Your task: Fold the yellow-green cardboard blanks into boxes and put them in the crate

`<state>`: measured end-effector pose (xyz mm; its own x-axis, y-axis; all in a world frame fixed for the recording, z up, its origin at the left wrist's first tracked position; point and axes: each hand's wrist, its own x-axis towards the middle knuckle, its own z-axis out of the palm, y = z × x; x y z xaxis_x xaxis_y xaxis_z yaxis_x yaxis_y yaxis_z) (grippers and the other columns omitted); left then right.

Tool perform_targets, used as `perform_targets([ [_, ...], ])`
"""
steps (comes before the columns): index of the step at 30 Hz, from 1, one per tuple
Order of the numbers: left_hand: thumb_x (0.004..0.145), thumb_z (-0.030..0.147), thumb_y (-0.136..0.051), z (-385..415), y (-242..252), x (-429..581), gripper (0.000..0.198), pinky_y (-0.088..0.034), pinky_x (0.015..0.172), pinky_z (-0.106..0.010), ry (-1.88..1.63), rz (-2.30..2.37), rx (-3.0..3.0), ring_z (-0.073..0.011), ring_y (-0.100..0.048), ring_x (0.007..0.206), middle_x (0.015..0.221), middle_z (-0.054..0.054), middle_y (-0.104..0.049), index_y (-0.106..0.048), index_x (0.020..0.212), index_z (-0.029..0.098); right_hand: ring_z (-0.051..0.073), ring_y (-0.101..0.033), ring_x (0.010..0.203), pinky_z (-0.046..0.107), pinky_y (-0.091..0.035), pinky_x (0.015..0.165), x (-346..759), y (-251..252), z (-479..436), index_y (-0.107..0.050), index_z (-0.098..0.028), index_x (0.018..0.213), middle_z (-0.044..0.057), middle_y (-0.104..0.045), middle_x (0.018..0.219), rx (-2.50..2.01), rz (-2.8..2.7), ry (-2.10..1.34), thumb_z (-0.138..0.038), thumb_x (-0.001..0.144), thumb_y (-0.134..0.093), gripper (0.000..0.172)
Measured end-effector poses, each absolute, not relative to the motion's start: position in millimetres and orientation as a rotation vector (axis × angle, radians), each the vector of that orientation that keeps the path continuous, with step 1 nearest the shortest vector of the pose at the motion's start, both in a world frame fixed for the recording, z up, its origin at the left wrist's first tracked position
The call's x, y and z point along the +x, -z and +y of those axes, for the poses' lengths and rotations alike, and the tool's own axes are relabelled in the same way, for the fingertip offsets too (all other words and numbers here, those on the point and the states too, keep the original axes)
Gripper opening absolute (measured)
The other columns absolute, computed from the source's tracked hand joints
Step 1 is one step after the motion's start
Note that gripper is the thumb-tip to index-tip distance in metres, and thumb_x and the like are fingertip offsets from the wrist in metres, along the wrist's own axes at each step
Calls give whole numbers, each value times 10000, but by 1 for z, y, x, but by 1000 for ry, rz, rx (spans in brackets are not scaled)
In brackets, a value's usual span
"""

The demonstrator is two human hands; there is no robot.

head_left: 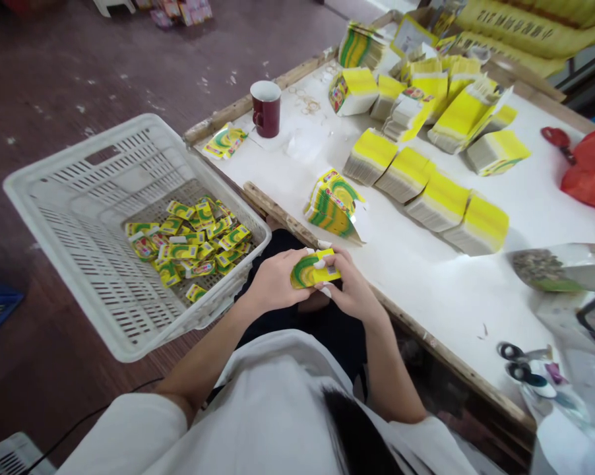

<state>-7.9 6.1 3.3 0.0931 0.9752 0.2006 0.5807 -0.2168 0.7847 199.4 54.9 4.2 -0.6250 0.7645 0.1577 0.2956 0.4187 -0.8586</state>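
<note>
Fingers of the left hand [280, 280] and right hand [351, 285] grip a small yellow carton [308, 270] just off the near edge of the counter [426, 290]. It should be light, slightly slick and easily creased; pinch gently along its folded edges.

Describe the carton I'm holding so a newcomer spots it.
Find the white table and look by its near edge. Between the left hand and right hand is a yellow-green carton; unlike the cartons heaped in the white basket, it is held.
</note>
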Motion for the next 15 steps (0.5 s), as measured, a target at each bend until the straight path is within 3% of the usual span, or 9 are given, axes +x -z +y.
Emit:
perform_targets([
  [4,623,287,-840,2,1,0,595,-535,937,-438,-1074,1536,1741,-324,-692,1048,1115,-94,-732,-665,1190,249,325,-486,1371,553,-431,1132,183,10,42,-444,-239,1312,166,-521,1367,-980,-1917,-1200,-409,859,-715,555],
  [7,626,374,-884,-1,10,0,576,-552,875,-377,-1395,1427,1359,-257,-696,959,1079,-66,-720,-654,1140,254,301,-559,1303,497,-502,1075,179,13,45,-363,-269,1405,163,-503,1430,-904,-1751,-1364,-519,815,-760,753],
  [9,711,559,-811,0,15,-5,534,-558,769,-309,-1755,1313,901,-192,-686,863,1082,-47,-693,-625,1115,264,274,-614,1228,459,-538,1026,182,10,59,-427,-278,1352,138,-559,1387,-952,-1636,-1295,-544,828,-737,664],
  [12,811,792,-546,5,19,-14,584,-569,720,-285,-2048,1162,212,-171,-685,852,1060,-49,-659,-587,1036,255,238,-659,1058,423,-570,921,188,1,96,-563,-251,1151,98,-665,1171,-1227,-1594,-916,-478,902,-646,348],
  [15,882,731,-502,8,22,-14,516,-590,722,-290,-1887,1116,-54,-176,-703,869,1033,-61,-658,-548,1006,233,267,-625,1006,458,-556,868,187,0,135,-606,-215,1052,121,-655,1086,-1486,-1687,-513,-438,890,-638,278],
])
